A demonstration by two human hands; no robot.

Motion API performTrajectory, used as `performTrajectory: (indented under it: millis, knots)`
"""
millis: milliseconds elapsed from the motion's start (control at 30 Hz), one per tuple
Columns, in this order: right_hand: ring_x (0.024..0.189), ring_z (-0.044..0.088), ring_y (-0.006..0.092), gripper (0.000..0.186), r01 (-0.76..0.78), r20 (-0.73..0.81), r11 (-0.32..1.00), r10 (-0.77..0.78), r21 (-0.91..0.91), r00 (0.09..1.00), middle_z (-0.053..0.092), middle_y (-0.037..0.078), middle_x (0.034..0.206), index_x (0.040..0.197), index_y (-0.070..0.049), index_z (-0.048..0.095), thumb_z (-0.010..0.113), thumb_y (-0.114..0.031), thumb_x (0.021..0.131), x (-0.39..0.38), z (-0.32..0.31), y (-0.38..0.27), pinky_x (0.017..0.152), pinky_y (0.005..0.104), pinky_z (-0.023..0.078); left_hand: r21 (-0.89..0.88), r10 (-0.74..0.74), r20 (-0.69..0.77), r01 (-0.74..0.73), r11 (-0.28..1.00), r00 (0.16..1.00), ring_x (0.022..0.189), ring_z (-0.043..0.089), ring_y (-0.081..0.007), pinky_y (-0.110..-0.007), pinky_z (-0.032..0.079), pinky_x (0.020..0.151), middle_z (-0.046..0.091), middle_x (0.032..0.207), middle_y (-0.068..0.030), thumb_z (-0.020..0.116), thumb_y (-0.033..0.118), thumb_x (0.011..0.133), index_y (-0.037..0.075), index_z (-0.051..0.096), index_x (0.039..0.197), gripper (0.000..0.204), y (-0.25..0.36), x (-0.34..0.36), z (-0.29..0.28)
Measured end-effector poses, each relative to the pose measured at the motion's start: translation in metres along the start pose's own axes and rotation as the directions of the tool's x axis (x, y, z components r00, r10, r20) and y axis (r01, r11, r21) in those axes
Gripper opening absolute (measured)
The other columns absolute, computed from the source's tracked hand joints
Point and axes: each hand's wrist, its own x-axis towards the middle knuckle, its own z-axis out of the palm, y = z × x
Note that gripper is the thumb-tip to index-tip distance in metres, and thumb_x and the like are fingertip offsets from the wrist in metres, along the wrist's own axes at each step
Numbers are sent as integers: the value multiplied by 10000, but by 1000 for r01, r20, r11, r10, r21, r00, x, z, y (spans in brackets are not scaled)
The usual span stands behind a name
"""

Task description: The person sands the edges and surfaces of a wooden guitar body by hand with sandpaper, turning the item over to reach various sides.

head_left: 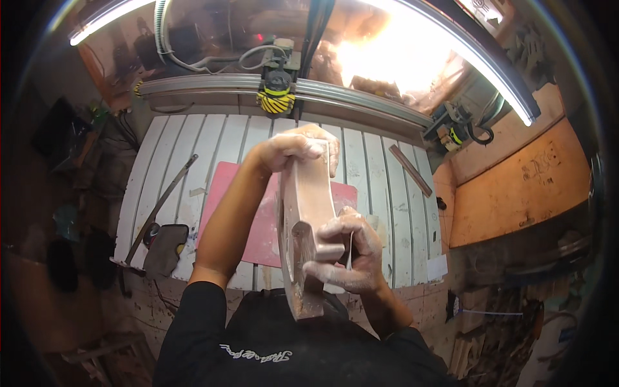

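One long brown wooden piece (308, 213) stands on its edge over the pink mat (222, 193), close to the person's chest; the left hand (290, 148) is closed around the far end of the wooden piece, and the right hand (345, 251) is closed around the near end, pressing a small block (330, 251) against its side, though I cannot tell for sure what the block is; both hands look dusty and pale; the pink mat lies on a white slatted table (380, 187); left of the pink mat lie one long thin metal bar (164, 200) and one dark pouch (164, 248); right of the pink mat lies one short wooden stick (411, 169); behind the pink mat one yellow and black machine head (277, 93) hangs on a grey rail (213, 82); I think the wooden piece could slip, because dusty fingers do not grip well; it could then drop on the table and get a dent; the block could also slide off and rub the fingers; so I count one wooden piece, one block, one mat, one bar, one pouch, one stick, two hands
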Motion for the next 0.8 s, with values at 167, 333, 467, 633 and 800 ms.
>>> performTrajectory:
  millis: [167,333,467,633,800]
  knots:
    - [1054,672,150,599,57,-31,997,-58,-49,998,579,81,1141,1248,-29,553,927,-32,781,10,17,7,860,298,577,62,103,-235,-90,994,967,769,682,-197,-314,543,709,688,863,-122,625,552,858,-25,696,922,584,-13,2,9]
    - [1101,663,168,666,91,-102,996,-92,-12,990,564,87,1196,1306,-46,458,904,-15,813,17,24,21,927,326,600,184,184,-546,-97,978,817,912,711,-204,-343,575,850,719,992,-121,368,732,1044,-17,637,1178,807,-51,-4,16]
    - [1103,631,145,700,19,-137,996,-7,89,991,573,82,1203,1263,-62,452,940,-21,763,26,26,18,943,311,549,378,291,-523,-88,922,801,1388,516,-256,-407,400,1166,529,1488,-217,185,806,1021,-50,464,1502,1021,-31,-22,34]
    - [1106,644,163,711,4,-109,994,8,109,994,554,118,1226,1292,-45,397,913,-14,803,33,23,24,919,318,594,398,264,-540,-34,917,799,1589,191,-351,-450,195,1283,180,1700,-265,400,928,833,-93,104,1637,1333,-7,-59,60]
    - [1108,625,145,757,-38,-118,966,70,257,991,556,102,1193,1318,-49,384,932,-52,796,41,25,24,895,269,564,401,18,-468,195,895,883,1608,119,-429,-476,173,1295,92,1702,-350,908,789,538,-132,-14,1623,1696,28,-82,102]
